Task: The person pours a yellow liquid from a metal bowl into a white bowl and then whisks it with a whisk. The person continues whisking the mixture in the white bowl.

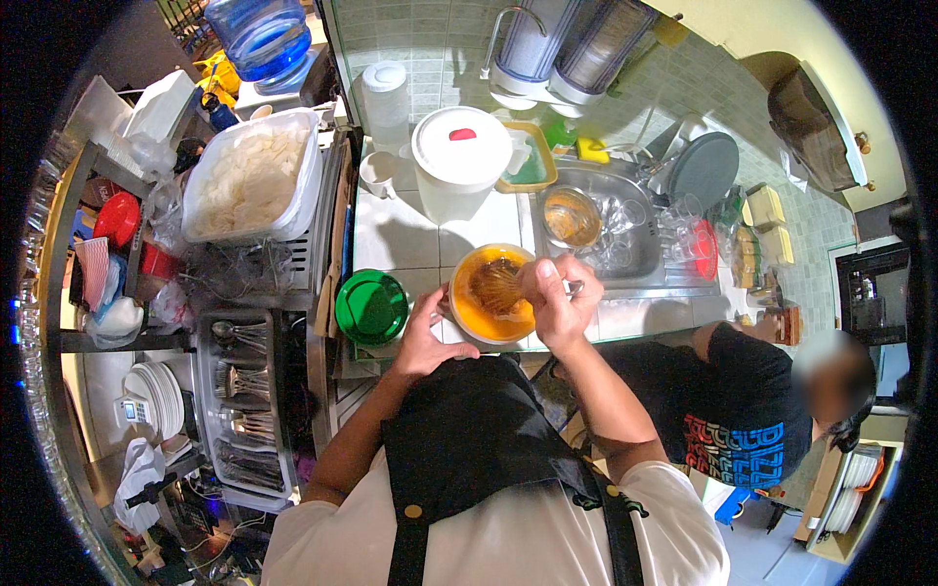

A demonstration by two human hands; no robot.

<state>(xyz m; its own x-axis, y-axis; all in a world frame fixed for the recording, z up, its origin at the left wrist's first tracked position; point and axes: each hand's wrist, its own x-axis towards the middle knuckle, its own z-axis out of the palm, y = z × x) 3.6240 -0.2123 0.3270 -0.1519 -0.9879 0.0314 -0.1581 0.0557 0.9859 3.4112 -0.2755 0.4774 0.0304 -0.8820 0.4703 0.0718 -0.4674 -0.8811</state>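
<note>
A white bowl [456, 315] of orange-yellow liquid stands at the front edge of the tiled counter [401, 242]. My right hand [563, 300] is closed around the handle of a wire whisk [501, 286], whose wires dip into the liquid. My left hand [432, 333] steadies the bowl at its left side, thumb and fingers spread along the wall. Left of the bowl sits a round green lid or container [371, 308]. Behind the bowl stands a large white lidded pitcher [460, 165], with a white mug [378, 174] beside it.
At the right, a steel sink [645, 253] holds a food-stained metal bowl [570, 217] and clear cups. A person in a black shirt [740, 410] is beyond my right arm. To the left are a tub of pale slices [253, 176] and a cutlery tray [205, 410].
</note>
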